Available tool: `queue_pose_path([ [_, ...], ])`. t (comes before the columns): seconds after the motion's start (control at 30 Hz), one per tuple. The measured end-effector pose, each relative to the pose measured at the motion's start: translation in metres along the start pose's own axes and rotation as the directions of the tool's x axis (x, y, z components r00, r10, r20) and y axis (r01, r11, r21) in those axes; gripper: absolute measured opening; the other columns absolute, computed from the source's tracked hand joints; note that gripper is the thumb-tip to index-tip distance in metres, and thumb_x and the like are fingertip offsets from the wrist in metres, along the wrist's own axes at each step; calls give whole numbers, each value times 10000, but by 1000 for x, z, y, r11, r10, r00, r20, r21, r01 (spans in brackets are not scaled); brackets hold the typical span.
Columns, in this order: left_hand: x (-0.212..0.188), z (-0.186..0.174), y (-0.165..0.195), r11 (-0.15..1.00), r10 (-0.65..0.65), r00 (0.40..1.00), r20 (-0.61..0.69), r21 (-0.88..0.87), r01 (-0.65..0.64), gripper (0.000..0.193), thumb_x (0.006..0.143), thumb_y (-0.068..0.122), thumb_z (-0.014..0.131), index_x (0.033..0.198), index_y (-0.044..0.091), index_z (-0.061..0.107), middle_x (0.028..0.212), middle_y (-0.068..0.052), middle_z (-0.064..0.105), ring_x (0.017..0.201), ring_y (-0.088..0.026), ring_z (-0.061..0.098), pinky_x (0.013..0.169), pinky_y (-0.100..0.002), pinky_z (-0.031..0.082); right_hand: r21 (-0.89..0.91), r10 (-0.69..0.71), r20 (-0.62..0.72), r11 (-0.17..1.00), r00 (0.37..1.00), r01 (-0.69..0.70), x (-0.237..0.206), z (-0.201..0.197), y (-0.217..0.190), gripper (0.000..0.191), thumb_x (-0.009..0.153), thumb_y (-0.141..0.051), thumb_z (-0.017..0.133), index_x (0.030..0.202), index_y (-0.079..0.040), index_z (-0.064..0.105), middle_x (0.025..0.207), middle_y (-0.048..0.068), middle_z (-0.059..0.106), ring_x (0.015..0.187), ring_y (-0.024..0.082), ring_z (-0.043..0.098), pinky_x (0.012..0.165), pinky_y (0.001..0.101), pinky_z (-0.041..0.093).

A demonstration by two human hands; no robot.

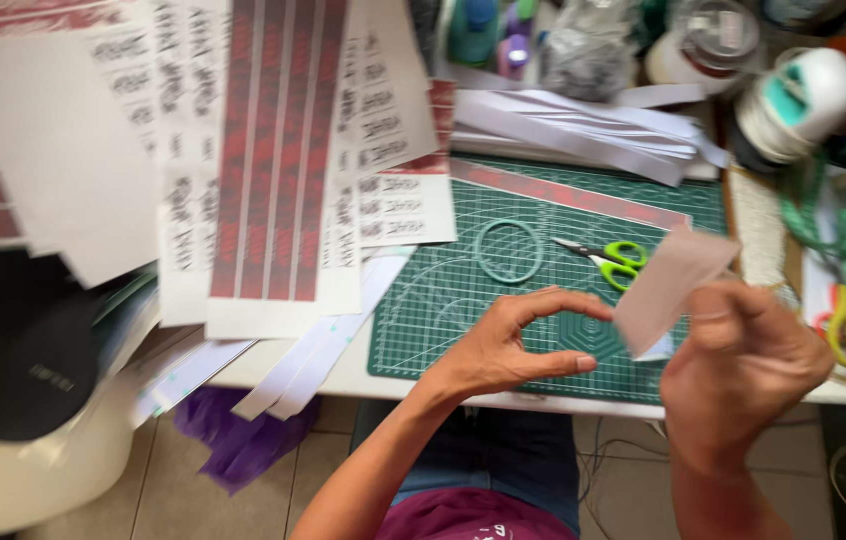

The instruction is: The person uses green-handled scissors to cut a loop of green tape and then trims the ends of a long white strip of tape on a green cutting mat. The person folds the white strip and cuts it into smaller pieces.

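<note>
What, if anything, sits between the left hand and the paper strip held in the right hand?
Nothing visible. The left hand is open, fingers curled, just left of the paper strip pinched by the right hand; only the green cutting mat lies beneath.

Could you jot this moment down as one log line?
right hand: holds pale paper strip | left hand: empty, fingers curled beside strip | under hands: green cutting mat | scissors on mat

Label sheets on the tabletop

White label sheets [278, 150] with dark red stripes lie piled at the left. One long red label strip [568, 195] lies on the green mat [463, 300], maybe blurry.
</note>
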State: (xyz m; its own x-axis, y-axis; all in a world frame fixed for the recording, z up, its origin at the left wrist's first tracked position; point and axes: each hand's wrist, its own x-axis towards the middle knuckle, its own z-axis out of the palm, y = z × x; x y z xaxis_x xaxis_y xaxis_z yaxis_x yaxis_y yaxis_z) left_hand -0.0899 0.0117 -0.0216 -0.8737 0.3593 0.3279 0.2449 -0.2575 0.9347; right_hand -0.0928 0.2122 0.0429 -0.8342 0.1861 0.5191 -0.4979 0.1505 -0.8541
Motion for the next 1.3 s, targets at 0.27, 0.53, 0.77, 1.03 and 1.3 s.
queue_pose_path([
  [0.27, 24, 23, 6, 970, -113, 981, 161, 233, 74, 256, 988, 325, 718, 1047, 88, 795, 900, -60, 802, 836, -173, 768, 1387, -439, 343, 445, 136, 68, 882, 988, -152, 38, -46, -17, 173, 1118, -98, 673, 1035, 52, 690, 967, 198, 738, 882, 238, 730, 978, 401, 577],
  [0.53, 13, 10, 59, 949, -270, 962, 39, 182, 259, 271, 936, 290, 731, 1062, 54, 772, 802, -16, 749, 671, -71, 678, 581, -239, 508, 699, 468, 132, 582, 874, -416, 36, -73, 1, 202, 1186, -219, 612, 1060, -80, 687, 986, 64, 745, 935, 171, 712, 1102, 492, 492],
  [0.77, 9, -13, 118, 732, -532, 835, -140, 420, 536, 296, 866, 288, 767, 1027, 40, 784, 690, -85, 756, 574, -105, 708, 525, -273, 542, 721, 718, 118, 412, 686, -556, 18, -64, 28, 167, 1078, -289, 602, 1110, -145, 680, 1095, 1, 739, 1087, 163, 688, 1106, 546, 489],
  [1.03, 17, -23, 39, 604, -569, 809, -149, 592, 534, 431, 786, 287, 820, 1149, 78, 721, 843, -117, 786, 693, -231, 767, 621, -367, 569, 611, 869, 52, 362, 492, -704, -34, -69, 90, 307, 1045, -330, 570, 1285, -140, 596, 1266, 17, 610, 1237, 183, 578, 1086, 474, 480],
  [1.3, 12, -20, -13, 497, -461, 863, -206, 746, 443, 374, 812, 274, 776, 1140, 119, 686, 925, -113, 785, 823, -331, 738, 725, -451, 551, 557, 874, 57, 373, 482, -742, -50, -99, 116, 444, 1051, -245, 513, 1439, -32, 485, 1441, 95, 566, 1321, 216, 544, 1121, 395, 462],
])
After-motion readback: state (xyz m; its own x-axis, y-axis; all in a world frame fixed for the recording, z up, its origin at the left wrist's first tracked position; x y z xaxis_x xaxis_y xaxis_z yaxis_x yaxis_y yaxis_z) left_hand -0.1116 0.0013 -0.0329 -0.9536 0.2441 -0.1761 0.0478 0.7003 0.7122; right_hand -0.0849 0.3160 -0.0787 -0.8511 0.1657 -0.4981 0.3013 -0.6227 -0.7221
